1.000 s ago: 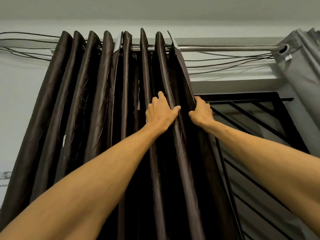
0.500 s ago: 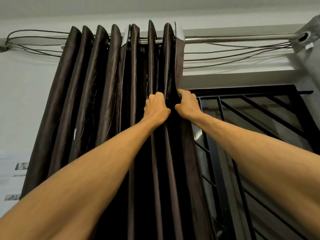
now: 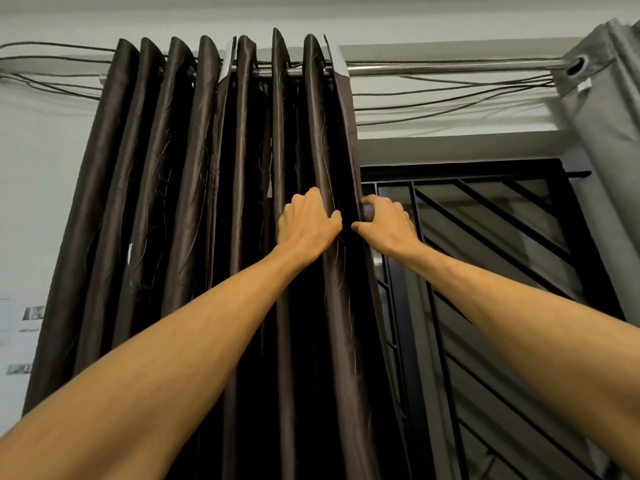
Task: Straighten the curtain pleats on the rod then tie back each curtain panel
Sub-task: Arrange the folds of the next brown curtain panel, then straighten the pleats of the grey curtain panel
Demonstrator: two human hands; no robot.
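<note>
Dark curtain [image 3: 180,202] hangs pleated on the rod [image 3: 450,67], left hand [image 3: 306,225] curled round one pleat, right hand [image 3: 388,225] pinching its free edge; grey curtain [image 3: 609,133] tag [image 3: 583,85] unreadable.

Hands: left hand [image 3: 308,223] and right hand [image 3: 388,225], close together half a second ago, now slightly apart. The curtain edge [image 3: 349,133] hangs straighter than a second ago.

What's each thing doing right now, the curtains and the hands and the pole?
Rod: bare between the two curtains.
Dark curtain: bunched in pleats on the rod, no tie in view.
Left hand: grips one of its pleats.
Right hand: pinches its right edge.
Grey curtain: bunched at the rod's right end.
Window grille: uncovered.
</note>
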